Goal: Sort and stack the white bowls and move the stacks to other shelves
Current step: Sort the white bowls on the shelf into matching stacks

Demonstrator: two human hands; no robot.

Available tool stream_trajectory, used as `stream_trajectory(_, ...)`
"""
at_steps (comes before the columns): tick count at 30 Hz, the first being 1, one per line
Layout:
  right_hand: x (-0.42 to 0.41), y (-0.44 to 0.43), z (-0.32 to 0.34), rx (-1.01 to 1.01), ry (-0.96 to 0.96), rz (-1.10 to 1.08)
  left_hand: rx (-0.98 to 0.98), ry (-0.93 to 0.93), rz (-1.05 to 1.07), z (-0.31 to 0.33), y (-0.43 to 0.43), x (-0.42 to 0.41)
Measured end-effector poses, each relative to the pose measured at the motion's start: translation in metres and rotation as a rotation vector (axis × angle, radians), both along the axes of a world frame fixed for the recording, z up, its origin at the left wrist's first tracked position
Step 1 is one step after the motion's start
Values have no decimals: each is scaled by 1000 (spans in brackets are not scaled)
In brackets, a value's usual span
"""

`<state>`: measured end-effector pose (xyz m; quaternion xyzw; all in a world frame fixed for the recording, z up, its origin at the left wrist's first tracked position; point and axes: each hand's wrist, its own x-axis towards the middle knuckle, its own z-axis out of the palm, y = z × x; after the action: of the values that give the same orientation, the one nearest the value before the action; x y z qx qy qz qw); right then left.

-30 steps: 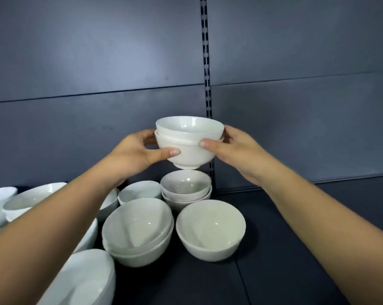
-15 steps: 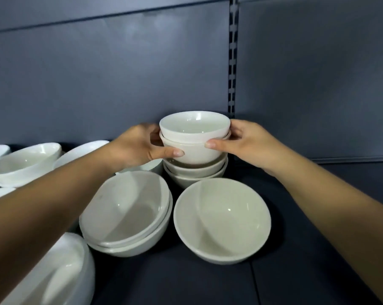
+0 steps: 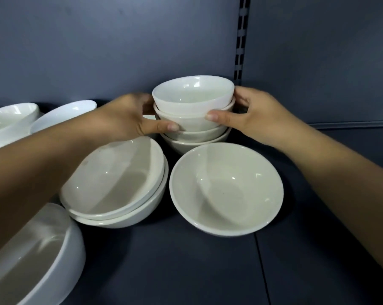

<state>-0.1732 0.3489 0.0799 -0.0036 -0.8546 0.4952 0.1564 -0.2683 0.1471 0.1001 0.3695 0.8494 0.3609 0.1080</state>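
So the stack [image 3: 192, 122] of small white bowls sits at the back of the shelf [image 3: 208, 271], just left of the slotted upright [image 3: 241, 40]. I count four, nested and standing upright. It's dead centre between the two hands, so neither one is nearer.

Left grip [image 3: 129, 116] is curled round the stack's left side, with the thumb across the front of the second bowl down and the fingers tucked behind. Right grip [image 3: 259, 115] mirrors it: thumb on the front of that same bowl, fingers wrapped round the back near the top rim. Both have hold of the stack, and neither is open.

My guess is the upper two are seated in the lower two, though the seam is partly hidden by the thumbs.

If the whole stack is going to another shelf, the hold looks too high. The grips would probably need to drop to the bottom bowl, or only the top ones will come away.

A single bowl [image 3: 225, 190] sits right in front, so the way out is up and over it.

A nested pair [image 3: 113, 183] lies front left, and a big bowl [image 3: 43, 249] is at the near left. Everything looks empty.
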Motion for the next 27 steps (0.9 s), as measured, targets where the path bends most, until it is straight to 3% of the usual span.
stream_trajectory(8, -5, 3, -10, -41, 7, 24, -37, 55, -4, -4, 0, -5)
stream_trajectory(14, 7, 0, 3, 92, -89, -29, -297, 179, 64, 23, -3, 19)
stream_trajectory(18, 52, -6, 20, 152, 22, -36, -137, 338, 144, 45, -21, 53)
stream_trajectory(20, 82, -19, 24, 229, 59, 94, -159, 332, 120, 45, -35, 74)
stream_trajectory(23, 114, -34, 17, 371, -11, 252, -370, 423, -23, 28, -52, 107)
stream_trajectory(27, 118, -37, -5, 737, -143, 360, -658, 517, -70, 7, -59, 116)
